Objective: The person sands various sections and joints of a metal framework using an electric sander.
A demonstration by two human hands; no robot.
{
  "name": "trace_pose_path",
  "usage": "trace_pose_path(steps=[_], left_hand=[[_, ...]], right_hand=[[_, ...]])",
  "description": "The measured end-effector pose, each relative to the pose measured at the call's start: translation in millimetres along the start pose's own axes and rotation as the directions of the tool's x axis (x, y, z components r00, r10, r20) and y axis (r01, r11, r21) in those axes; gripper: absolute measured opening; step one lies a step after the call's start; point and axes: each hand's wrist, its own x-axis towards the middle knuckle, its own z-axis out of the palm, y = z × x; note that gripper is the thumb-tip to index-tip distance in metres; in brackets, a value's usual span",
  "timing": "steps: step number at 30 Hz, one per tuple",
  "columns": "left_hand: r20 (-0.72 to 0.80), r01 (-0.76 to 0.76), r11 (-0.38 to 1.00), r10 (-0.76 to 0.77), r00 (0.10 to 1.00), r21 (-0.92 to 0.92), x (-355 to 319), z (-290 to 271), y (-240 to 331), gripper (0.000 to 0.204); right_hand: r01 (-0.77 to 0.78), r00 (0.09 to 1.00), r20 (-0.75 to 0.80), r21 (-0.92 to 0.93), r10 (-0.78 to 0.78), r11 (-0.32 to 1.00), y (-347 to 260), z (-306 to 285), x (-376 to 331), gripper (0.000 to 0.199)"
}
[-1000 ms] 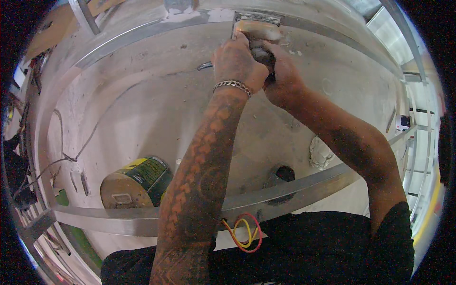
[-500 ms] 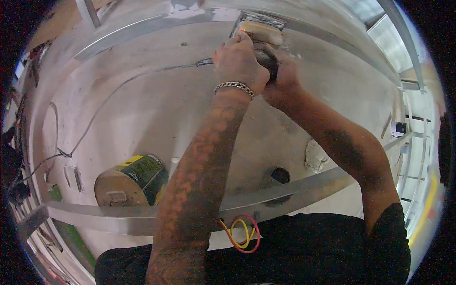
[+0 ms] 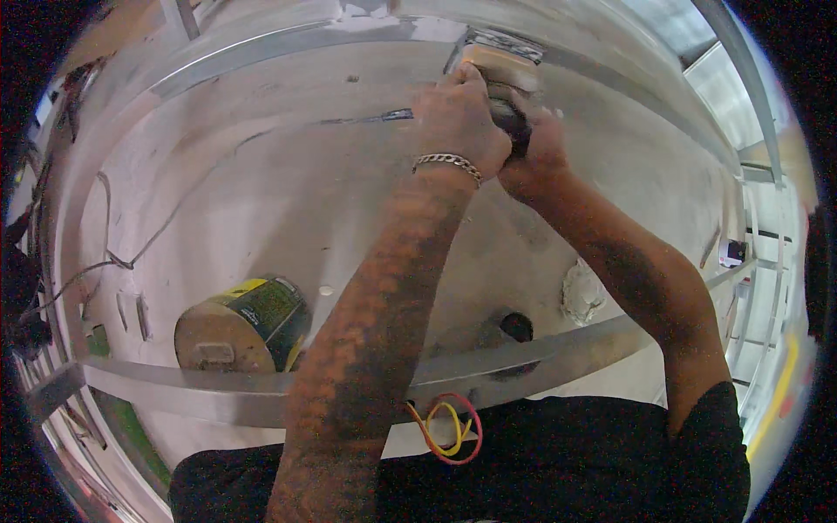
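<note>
Both my arms stretch forward to a corded power sander (image 3: 499,64) with a cream body, at the far middle of a pale dusty surface (image 3: 261,209). My left hand (image 3: 459,122), its wrist in a chain bracelet (image 3: 449,160), is wrapped round the tool from the left. From the right, my right hand (image 3: 542,144) grips the black part (image 3: 513,129). The sander's front end rests at the far metal rail (image 3: 296,44). Its underside is hidden. The grey cord (image 3: 179,209) trails off left.
A drum-like container (image 3: 222,336) lies on its side at the near left. A metal bar (image 3: 192,397) crosses before me, with yellow and red wires (image 3: 449,427) looped at it. Farther right are a dark round opening (image 3: 516,326) and a crumpled white lump (image 3: 582,292).
The sander and both my hands have shifted slightly to the right in the picture. The cord's tool end has moved right with them. My grip looks the same.
</note>
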Motion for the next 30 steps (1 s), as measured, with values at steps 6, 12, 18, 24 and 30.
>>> trace_pose_path(steps=[6, 12, 18, 24, 30], left_hand=[[0.017, 0.055, 0.997, -0.054, 0.998, -0.059, 4.1, -1.3, -4.4, 0.077], [-0.002, 0.040, 0.999, -0.040, 0.999, -0.037, -0.9, -17.5, 1.5, 0.075], [-0.002, 0.064, 0.998, -0.064, 0.998, -0.029, -4.3, -14.6, -7.8, 0.074], [0.032, 0.064, 0.997, -0.062, 0.998, -0.053, 0.7, -12.5, -2.7, 0.074], [-0.067, 0.043, 0.997, -0.047, 0.997, -0.069, -3.9, -11.9, -5.9, 0.074]], right_hand=[[0.331, 0.942, 0.275, -0.643, -0.194, 0.691, 6.4, -26.2, 23.0, 0.035], [0.150, 0.987, 0.094, -0.271, -0.129, 0.951, 2.0, -7.9, 14.4, 0.028], [-0.035, 0.996, -0.078, -0.063, 0.030, 0.997, 11.8, 0.5, 14.9, 0.035], [0.496, 0.867, 0.434, -0.793, -0.245, 0.353, 3.6, -42.9, 29.9, 0.037], [0.369, 0.929, 0.268, -0.652, -0.254, 0.663, 3.7, 4.4, 7.4, 0.034]])
